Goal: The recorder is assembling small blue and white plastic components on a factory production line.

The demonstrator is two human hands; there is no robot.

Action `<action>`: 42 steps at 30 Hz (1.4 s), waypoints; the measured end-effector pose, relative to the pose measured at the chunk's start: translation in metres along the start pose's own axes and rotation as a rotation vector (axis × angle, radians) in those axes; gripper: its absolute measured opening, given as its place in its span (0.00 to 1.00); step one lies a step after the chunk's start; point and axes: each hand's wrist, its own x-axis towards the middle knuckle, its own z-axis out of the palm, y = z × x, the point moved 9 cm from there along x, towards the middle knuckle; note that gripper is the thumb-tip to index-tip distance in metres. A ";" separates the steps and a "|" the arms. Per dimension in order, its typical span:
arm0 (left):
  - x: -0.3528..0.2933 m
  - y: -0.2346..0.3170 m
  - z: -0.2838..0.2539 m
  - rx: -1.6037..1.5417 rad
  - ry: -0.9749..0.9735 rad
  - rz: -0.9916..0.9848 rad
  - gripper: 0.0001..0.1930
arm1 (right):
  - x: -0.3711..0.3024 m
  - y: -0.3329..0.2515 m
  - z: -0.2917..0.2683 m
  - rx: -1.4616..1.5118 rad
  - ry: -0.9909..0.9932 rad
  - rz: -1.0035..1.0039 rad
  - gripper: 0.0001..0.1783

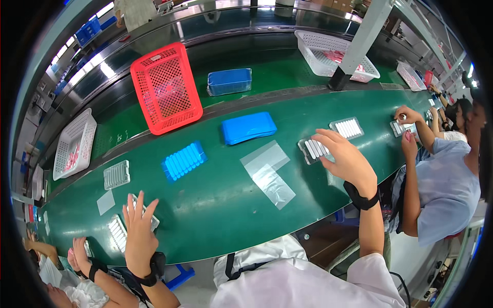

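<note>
My left hand [139, 238] is over the table's left part, fingers spread and nothing seen in them. Behind its fingers, partly hidden, lies a clear plastic tray [154, 222]; a tray of white sticks [117, 233] is just left of it. On the right, my right hand [350, 160] hovers at another clear tray holding white sticks [313, 150], thumb and fingers apart; whether a fingertip touches it I cannot tell. Beyond that hand lies a similar filled tray [346, 128]. Flat clear plastic bags [273, 186] lie between my hands.
Blue sticks [184, 160] and a blue stack [249, 128] sit mid-table. A red basket [191, 110], a wrapped blue block [229, 82] and white baskets [77, 149] stand farther back. A metal post [359, 41] rises at right. Co-workers sit on both sides; one person's hands [408, 128] hold small parts.
</note>
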 end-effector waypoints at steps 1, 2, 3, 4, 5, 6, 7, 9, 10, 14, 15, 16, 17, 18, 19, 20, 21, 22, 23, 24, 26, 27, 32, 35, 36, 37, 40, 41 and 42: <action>-0.008 -0.013 0.005 -0.008 0.023 -0.073 0.45 | 0.008 -0.011 0.001 0.009 -0.015 -0.036 0.29; -0.011 -0.022 0.006 -0.018 0.043 -0.142 0.45 | 0.015 -0.020 0.005 0.016 -0.032 -0.069 0.28; -0.013 -0.025 0.007 -0.016 0.044 -0.153 0.45 | 0.022 -0.026 0.009 0.049 -0.010 -0.104 0.25; -0.011 -0.025 0.007 -0.039 0.049 -0.143 0.44 | 0.033 -0.031 0.013 0.053 -0.011 -0.115 0.25; -0.011 -0.028 0.004 -0.054 0.050 -0.139 0.43 | 0.048 -0.039 0.019 0.134 -0.004 -0.131 0.23; -0.011 -0.032 0.001 -0.049 0.053 -0.148 0.43 | 0.060 -0.046 0.021 0.207 0.005 -0.140 0.22; -0.010 -0.030 -0.003 -0.050 0.074 -0.093 0.42 | 0.073 -0.053 0.022 0.183 0.055 -0.173 0.22; -0.008 -0.033 -0.005 -0.026 0.077 -0.021 0.37 | 0.095 -0.060 0.033 0.162 0.116 -0.194 0.23; -0.007 -0.035 -0.008 -0.015 0.093 -0.035 0.37 | 0.105 -0.064 0.034 0.136 0.176 -0.201 0.24; -0.002 -0.001 -0.001 -0.318 0.074 0.165 0.38 | 0.122 -0.061 0.071 -0.136 0.095 -0.157 0.23; -0.001 0.021 -0.001 -0.293 0.086 0.176 0.37 | 0.122 -0.052 0.074 -0.053 0.118 -0.091 0.20; 0.002 0.043 0.001 -0.323 0.043 0.148 0.35 | 0.120 -0.052 0.072 -0.056 0.126 -0.098 0.20; 0.002 0.064 0.005 -0.355 0.052 0.169 0.34 | 0.120 -0.055 0.068 -0.047 0.165 -0.131 0.19; 0.004 0.087 0.005 -0.386 0.034 0.188 0.34 | 0.117 -0.057 0.065 -0.040 0.201 -0.156 0.18; 0.006 0.109 0.009 -0.404 0.025 0.239 0.35 | 0.114 -0.063 0.062 -0.042 0.203 -0.159 0.18; 0.008 0.127 0.013 -0.396 0.036 0.274 0.35 | 0.109 -0.077 0.052 -0.029 0.250 -0.210 0.17; 0.011 0.143 0.015 -0.411 0.087 0.287 0.35 | 0.103 -0.091 0.040 -0.017 0.295 -0.264 0.16; 0.013 0.153 0.015 -0.426 0.135 0.301 0.36 | 0.097 -0.103 0.031 -0.020 0.291 -0.267 0.16; 0.015 0.157 0.018 -0.433 0.131 0.296 0.36 | 0.092 -0.111 0.031 0.231 0.138 -0.223 0.17; 0.016 0.159 0.018 -0.478 0.165 0.288 0.35 | 0.083 -0.118 0.034 0.475 -0.016 -0.166 0.17; 0.016 0.157 0.016 -0.528 0.194 0.283 0.35 | 0.059 -0.138 0.027 0.594 -0.060 -0.152 0.17; 0.014 0.147 0.013 -0.729 0.195 0.261 0.35 | 0.047 -0.143 0.026 0.563 -0.110 -0.116 0.16; 0.005 0.114 0.024 -1.688 0.156 0.018 0.21 | 0.021 -0.147 0.031 0.579 -0.050 -0.124 0.18; 0.007 0.109 0.037 -1.809 0.107 -0.045 0.15 | 0.020 -0.164 0.026 0.660 -0.012 -0.241 0.20; 0.007 0.108 0.040 -1.807 0.110 -0.050 0.15 | 0.019 -0.172 0.021 0.700 0.011 -0.322 0.22; 0.007 0.103 0.039 -1.839 0.186 -0.062 0.12 | 0.019 -0.177 0.020 0.704 0.008 -0.325 0.22; 0.005 0.101 0.037 -1.848 0.275 -0.097 0.09 | 0.018 -0.182 0.043 1.471 -0.305 -0.079 0.24; 0.005 0.102 0.036 -1.820 0.289 -0.115 0.08 | 0.017 -0.184 0.056 1.483 -0.372 0.018 0.24; 0.005 0.107 0.034 -1.821 0.286 -0.115 0.08 | 0.016 -0.185 0.070 1.493 -0.438 0.117 0.24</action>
